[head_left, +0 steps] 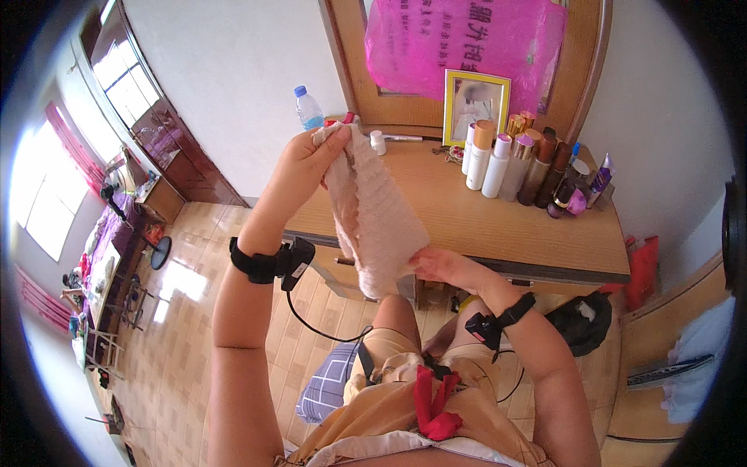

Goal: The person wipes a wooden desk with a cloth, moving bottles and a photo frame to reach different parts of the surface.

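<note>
The cloth (pixel 383 226) is pale pinkish beige, the plastic sheet (pixel 506 47) magenta, the seat fabric (pixel 323 385) grey-blue with white lines.

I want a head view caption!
Left hand and right hand hold a textured pale pink cloth by a brown wooden desk.

Two hands (pixel 315 156) (pixel 442 266), one cloth (pixel 380 214); by the desk's (pixel 467 226) back left corner, one blue-capped bottle (pixel 309 110); toward its back edge, one picture frame (pixel 478 100), three white bottles (pixel 494 173); near its right edge, one purple tube (pixel 601 182)

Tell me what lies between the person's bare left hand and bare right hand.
In the head view, a pale pink, ribbed cloth extends from the left hand, gripping its top, down to the right hand at its lower right edge.
</note>
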`<state>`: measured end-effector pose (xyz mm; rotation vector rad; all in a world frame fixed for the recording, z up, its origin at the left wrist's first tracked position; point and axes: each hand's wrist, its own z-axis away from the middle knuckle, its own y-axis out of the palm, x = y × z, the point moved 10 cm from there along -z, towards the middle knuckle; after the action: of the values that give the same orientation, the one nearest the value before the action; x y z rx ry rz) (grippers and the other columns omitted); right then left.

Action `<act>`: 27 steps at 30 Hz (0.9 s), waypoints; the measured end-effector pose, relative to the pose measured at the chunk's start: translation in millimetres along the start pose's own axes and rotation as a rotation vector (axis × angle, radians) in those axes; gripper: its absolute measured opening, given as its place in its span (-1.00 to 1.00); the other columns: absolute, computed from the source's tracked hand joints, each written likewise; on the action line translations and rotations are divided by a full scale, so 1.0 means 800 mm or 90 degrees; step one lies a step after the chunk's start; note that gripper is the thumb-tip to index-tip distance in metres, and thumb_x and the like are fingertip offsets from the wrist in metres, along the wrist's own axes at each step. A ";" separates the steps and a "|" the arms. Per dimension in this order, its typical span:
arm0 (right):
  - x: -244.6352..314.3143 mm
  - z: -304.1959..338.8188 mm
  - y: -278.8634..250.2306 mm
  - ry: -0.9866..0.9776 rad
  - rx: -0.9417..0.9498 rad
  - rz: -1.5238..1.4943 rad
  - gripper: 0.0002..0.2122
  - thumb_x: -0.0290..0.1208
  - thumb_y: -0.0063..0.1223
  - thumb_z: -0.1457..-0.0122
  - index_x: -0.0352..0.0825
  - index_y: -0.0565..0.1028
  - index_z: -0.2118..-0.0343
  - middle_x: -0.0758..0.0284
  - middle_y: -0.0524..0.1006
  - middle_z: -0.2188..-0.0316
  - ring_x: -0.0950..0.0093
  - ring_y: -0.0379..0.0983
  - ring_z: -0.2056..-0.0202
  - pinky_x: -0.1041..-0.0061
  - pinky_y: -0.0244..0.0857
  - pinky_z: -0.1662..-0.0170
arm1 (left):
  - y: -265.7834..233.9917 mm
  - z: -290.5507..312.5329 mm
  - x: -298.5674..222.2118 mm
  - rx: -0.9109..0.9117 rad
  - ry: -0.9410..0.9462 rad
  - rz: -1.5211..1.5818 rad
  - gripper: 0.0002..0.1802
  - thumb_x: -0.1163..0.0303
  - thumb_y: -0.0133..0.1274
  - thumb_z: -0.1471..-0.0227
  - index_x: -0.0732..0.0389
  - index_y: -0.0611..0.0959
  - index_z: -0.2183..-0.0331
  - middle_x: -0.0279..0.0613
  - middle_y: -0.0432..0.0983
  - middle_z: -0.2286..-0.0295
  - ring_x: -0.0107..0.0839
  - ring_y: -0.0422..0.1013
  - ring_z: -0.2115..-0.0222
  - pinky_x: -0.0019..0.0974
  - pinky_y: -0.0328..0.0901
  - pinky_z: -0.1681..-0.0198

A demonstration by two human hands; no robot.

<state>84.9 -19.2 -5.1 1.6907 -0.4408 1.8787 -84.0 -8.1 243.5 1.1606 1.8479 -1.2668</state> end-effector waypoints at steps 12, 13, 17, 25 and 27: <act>0.219 0.122 -0.100 -0.358 -0.685 0.806 -0.68 -0.19 0.02 -0.11 -0.41 0.40 0.54 0.16 0.43 0.58 0.27 0.39 0.53 0.39 0.21 0.49 | -0.024 0.020 0.060 0.086 -0.096 -0.169 -0.75 0.30 0.09 0.00 0.34 0.58 0.48 -0.41 0.36 0.63 -0.64 0.25 0.58 -0.50 0.19 0.49; 0.226 0.126 -0.103 -0.358 -0.684 0.806 -0.68 -0.19 0.02 -0.11 -0.41 0.40 0.54 0.16 0.43 0.58 0.27 0.39 0.53 0.39 0.21 0.49 | -0.026 0.022 0.063 0.086 -0.097 -0.169 -0.75 0.30 0.09 0.00 0.34 0.58 0.48 -0.41 0.36 0.63 -0.64 0.25 0.58 -0.50 0.19 0.49; 0.225 0.136 -0.142 -0.239 -0.747 0.828 -0.73 -0.23 0.05 -0.09 -0.40 0.46 0.44 0.17 0.44 0.56 0.27 0.37 0.57 0.41 0.21 0.50 | -0.023 0.019 0.073 0.072 -0.081 -0.129 -0.78 0.36 0.08 0.00 0.35 0.60 0.46 -0.40 0.36 0.66 -0.63 0.26 0.59 -0.51 0.21 0.49; 0.225 0.148 -0.134 -0.371 -0.593 0.337 -0.68 -0.41 0.03 -0.13 -0.33 0.39 0.04 0.38 0.52 0.43 0.74 0.34 0.47 0.71 0.23 0.39 | -0.032 0.012 0.095 -0.018 -0.145 -0.167 -0.84 0.44 0.07 0.01 0.36 0.57 0.42 -0.29 0.51 0.56 -0.62 0.38 0.53 -0.55 0.29 0.42; 0.230 0.151 -0.129 -0.392 -0.611 0.398 -0.71 -0.42 0.02 -0.14 -0.33 0.41 0.07 0.39 0.52 0.41 0.75 0.31 0.49 0.73 0.21 0.41 | -0.033 0.010 0.096 -0.023 -0.123 -0.205 -0.81 0.39 0.07 0.00 0.36 0.56 0.45 -0.30 0.49 0.57 -0.60 0.38 0.53 -0.55 0.29 0.45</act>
<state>236.6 25.6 179.7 1.4360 -1.9264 1.0494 -140.9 4.6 186.0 0.7101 1.9538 -1.4568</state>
